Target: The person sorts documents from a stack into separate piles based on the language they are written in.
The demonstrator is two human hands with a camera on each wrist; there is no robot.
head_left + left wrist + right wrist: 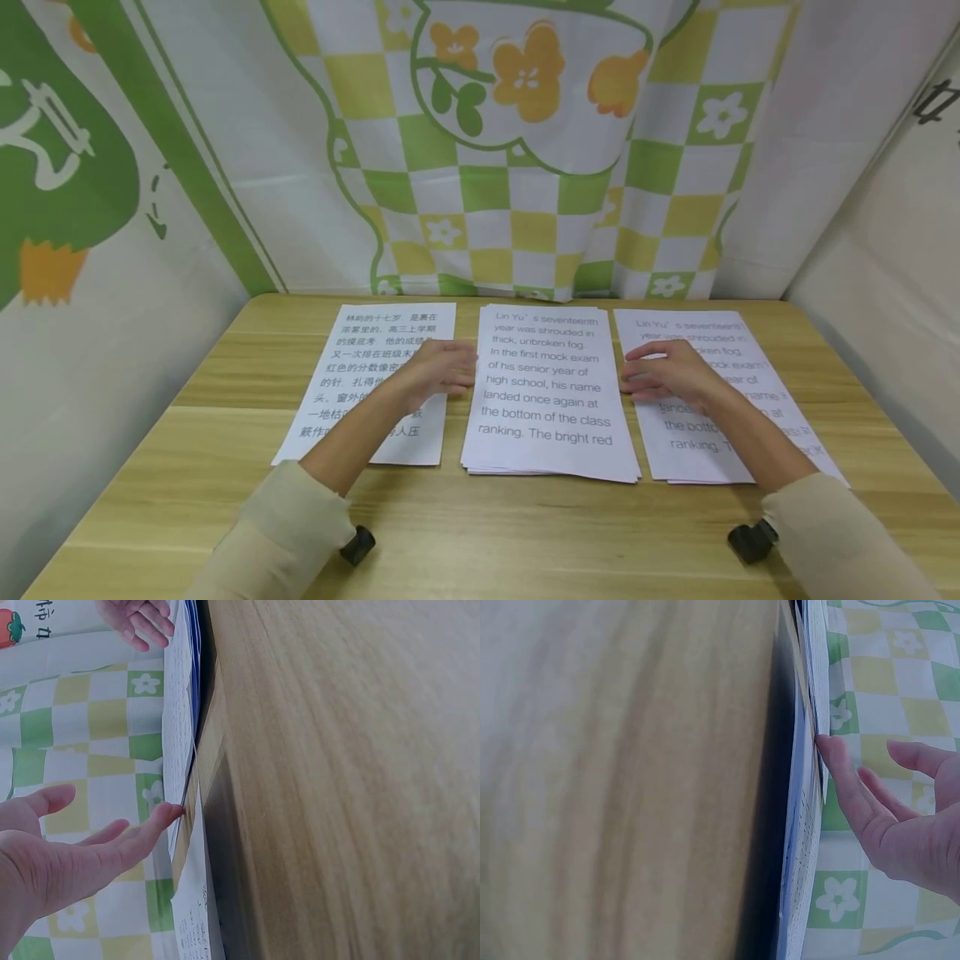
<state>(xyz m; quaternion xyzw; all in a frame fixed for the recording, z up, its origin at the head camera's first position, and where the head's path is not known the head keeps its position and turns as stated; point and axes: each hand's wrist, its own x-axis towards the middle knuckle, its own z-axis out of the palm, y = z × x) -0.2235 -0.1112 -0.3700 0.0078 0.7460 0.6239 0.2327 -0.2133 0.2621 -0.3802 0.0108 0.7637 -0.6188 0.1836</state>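
Note:
Three sets of printed paper lie side by side on the wooden table. The middle stack [543,392] bears English text, and a few sheet edges stick out unevenly at its bottom. My left hand [437,375] is at the stack's left edge, its fingers loosely extended. It hovers over the sheet with Chinese text [375,333] and partly hides it. On the other side, my right hand [667,377] reaches the middle stack's right edge with relaxed fingers, above the right stack of English text [712,450]. Both wrist views show fingertips by the paper edges, nothing pinched.
The wooden table [540,542] runs up to a hanging cloth [517,200] with green and yellow checks and flowers. White printed cloth walls [172,333] stand on either side. A dark device [358,546] sits at the left wrist, another [752,542] at the right.

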